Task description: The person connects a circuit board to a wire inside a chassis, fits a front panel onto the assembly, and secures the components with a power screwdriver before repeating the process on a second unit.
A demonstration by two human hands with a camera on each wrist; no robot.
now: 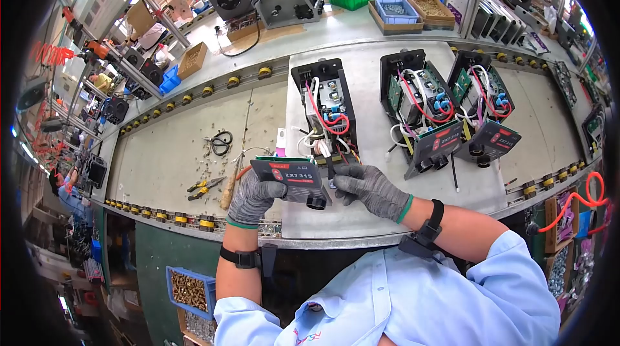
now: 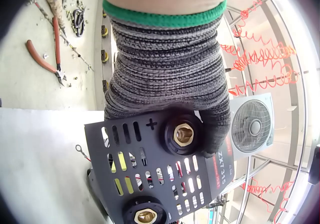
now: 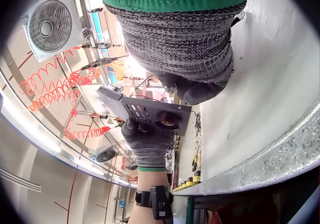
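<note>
My gloved left hand (image 1: 250,199) grips the left edge of a black front panel (image 1: 292,180) marked ZX7 315. The left wrist view shows the panel's slotted face (image 2: 165,171) and two round sockets with brass centres (image 2: 184,135). Just right of the panel, my gloved right hand (image 1: 373,192) pinches a black cable (image 1: 330,164) near its shiny end, fingers curled. That hold is mostly hidden in the right wrist view. Behind both hands stands an opened welding machine (image 1: 329,100), with red and white wires and a circuit board exposed, on a pale board.
Two more opened machines (image 1: 416,97) with hanging panels (image 1: 489,141) stand to the right. Yellow-handled pliers (image 1: 205,188) and a coiled black cord (image 1: 220,143) lie on the left. Rollers (image 1: 206,224) line the bench edge. Brass parts fill a blue bin (image 1: 169,281) below.
</note>
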